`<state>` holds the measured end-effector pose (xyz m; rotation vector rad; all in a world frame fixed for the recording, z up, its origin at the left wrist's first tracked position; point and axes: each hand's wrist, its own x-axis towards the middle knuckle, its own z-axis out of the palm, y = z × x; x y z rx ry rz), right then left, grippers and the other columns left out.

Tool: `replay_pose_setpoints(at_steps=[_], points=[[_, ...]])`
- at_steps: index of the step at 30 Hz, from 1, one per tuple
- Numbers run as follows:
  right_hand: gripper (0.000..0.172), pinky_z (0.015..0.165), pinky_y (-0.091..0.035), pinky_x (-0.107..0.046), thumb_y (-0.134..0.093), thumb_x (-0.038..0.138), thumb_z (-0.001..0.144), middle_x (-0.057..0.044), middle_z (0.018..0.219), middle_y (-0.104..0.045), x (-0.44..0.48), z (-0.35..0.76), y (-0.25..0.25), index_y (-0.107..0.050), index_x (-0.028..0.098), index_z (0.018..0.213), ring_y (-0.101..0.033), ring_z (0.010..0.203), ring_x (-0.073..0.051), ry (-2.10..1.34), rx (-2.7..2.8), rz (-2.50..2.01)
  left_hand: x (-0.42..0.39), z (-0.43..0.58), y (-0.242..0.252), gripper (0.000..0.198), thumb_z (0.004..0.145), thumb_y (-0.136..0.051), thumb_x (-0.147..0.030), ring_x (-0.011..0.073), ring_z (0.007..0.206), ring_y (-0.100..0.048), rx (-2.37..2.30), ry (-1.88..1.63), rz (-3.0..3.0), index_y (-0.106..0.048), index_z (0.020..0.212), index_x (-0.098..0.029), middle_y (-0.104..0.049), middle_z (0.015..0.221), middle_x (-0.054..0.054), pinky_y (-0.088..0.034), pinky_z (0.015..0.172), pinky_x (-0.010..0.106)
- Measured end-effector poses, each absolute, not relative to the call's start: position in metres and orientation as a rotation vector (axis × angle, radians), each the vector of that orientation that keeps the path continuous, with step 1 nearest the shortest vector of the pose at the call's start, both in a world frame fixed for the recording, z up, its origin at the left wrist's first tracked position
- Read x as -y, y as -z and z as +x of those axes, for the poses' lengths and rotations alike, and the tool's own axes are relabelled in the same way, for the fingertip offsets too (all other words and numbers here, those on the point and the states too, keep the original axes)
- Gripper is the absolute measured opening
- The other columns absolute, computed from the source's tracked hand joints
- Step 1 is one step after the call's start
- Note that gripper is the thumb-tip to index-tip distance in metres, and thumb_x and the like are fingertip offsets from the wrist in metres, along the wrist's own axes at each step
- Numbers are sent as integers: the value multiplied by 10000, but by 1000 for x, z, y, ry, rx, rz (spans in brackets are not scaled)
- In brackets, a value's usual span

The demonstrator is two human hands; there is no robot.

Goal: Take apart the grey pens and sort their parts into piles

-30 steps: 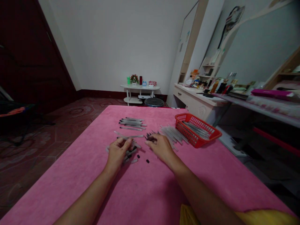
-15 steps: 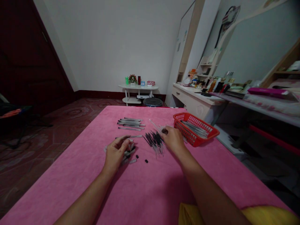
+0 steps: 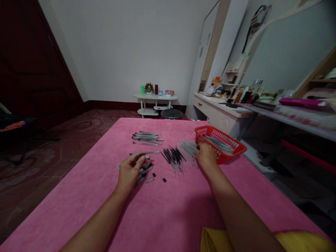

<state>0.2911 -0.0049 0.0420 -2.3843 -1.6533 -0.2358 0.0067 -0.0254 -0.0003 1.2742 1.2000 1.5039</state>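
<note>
My left hand (image 3: 130,169) rests over a pile of pen caps (image 3: 144,172), thumb and fingers curled together. A pale bit shows at the thumb tip, too small to name. Just beyond these fingers lies a pen (image 3: 151,152). My right hand (image 3: 206,155) is at the right end of a spread of clear pen barrels (image 3: 188,149), beside the red basket (image 3: 232,160). Its fingers are closed, and what they pinch is hidden. Between the hands lies a heap of black-tipped refills (image 3: 173,156). Two small black pieces (image 3: 164,180) sit near the caps.
Several pens (image 3: 147,136) lie in a row farther back on the pink cloth (image 3: 168,210). More slender sticks (image 3: 219,143) fill the basket. A yellow cloth (image 3: 214,239) lies at the near edge. A dresser (image 3: 217,112) stands at right, a white side table (image 3: 154,97) behind.
My right hand has moved right, from the refills to beside the basket, uncovering the clear barrels. The clear barrel that stuck out from its fingers no longer shows. My left hand has barely moved.
</note>
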Motion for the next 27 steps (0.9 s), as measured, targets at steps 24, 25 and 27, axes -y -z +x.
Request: replay_pose_setpoints(at_steps=[24,25,27], points=[[236,840,-402,-354,-552,100,777,-143,1072,-628,-29,151,-20,-671,136,978,-500,1082,-263,154,2343,-1756,19,-2,3,281,778,-627,-397,174,660,-673,-1238,-1648,1242,-693,896,-151,-706,714,35,-535,633,279],[237,840,-399,-355,-546,102,784,-142,1049,-642,-27,152,-21,-662,136,987,-522,1060,-258,157,2326,-1768,18,-3,3,281,781,-624,-397,171,662,-670,-1238,-1646,1258,-694,902,-153,-704,717,32,-532,640,278],[229,808,-407,-350,-533,144,815,-133,978,-670,-22,153,-25,-637,142,1019,-576,977,-247,126,2240,-1798,18,-3,3,280,783,-624,-394,165,669,-663,-1240,-1649,1294,-698,913,-158,-700,724,28,-525,653,274]])
